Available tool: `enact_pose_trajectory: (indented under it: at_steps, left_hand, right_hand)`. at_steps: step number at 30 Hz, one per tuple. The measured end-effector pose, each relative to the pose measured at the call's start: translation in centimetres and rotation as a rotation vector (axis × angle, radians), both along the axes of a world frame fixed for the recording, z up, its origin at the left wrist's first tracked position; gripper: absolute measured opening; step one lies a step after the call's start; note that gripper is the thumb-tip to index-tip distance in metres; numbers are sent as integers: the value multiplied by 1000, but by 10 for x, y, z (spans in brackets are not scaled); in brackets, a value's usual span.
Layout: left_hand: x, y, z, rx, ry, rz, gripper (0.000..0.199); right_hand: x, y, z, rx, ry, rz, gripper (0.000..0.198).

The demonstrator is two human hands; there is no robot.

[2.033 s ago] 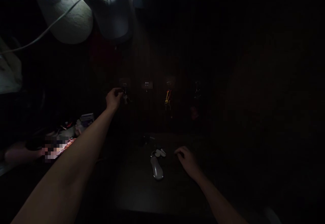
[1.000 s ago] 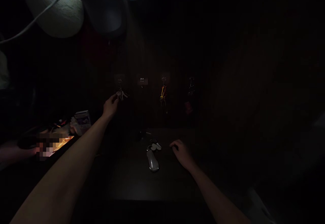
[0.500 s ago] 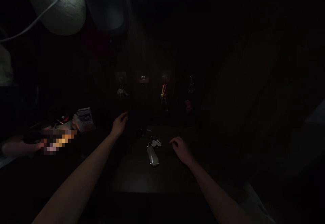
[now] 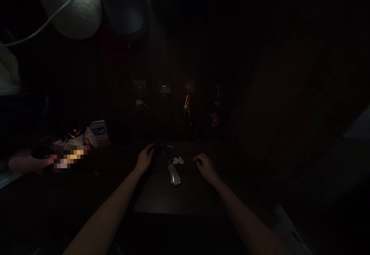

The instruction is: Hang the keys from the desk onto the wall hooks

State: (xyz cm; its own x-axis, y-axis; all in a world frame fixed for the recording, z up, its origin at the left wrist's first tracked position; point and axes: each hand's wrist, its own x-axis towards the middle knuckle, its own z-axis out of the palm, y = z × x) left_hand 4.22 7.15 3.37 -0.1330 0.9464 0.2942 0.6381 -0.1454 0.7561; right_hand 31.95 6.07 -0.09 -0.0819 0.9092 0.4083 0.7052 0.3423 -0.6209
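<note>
On the dark tabletop (image 4: 157,203) lies a silver key fob (image 4: 174,176), with a ring and small pale tags or keys (image 4: 177,161) at its far end. Behind them is a small dark item (image 4: 160,148), too dim to name. My left hand (image 4: 145,158) is beside that item, thumb and fingers apart; whether the fingertips touch it I cannot tell. To the right of the fob, my right hand (image 4: 206,167) rests low near the surface, its fingers loosely bent with a gap at the thumb and nothing seen between them.
Hooks on the back wall carry a bunch of keys (image 4: 140,103), a yellow and red keyring (image 4: 187,103) and a red tag (image 4: 214,119). A small box (image 4: 99,130) and clutter are on the left. Pale caps (image 4: 78,14) hang above, crossed by a white cord (image 4: 52,17).
My left hand has come down and slightly right, from above the table to beside the dark item. My right hand stays in place. The view has shifted slightly.
</note>
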Motion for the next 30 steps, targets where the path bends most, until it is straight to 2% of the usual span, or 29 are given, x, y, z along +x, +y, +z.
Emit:
enact_pose_trajectory:
  at_steps: [5, 11, 16, 20, 30]
  left_hand:
    - [7, 0, -15, 43, 69, -81, 41]
    - [15, -9, -28, 60, 383, -60, 51]
    - [19, -13, -29, 84, 552, -53, 47]
    - [20, -15, -27, 113, 534, -78, 43]
    - [13, -31, -28, 125, 310, -103, 28]
  right_hand:
    - [0, 0, -1, 17, 10, 8, 22]
    - [-1, -1, 2, 4, 20, 0, 24]
    - [-1, -1, 3, 3, 22, 1, 24]
    - [-1, -2, 2, 14, 15, -6, 24]
    - [0, -1, 1, 13, 23, 11, 23]
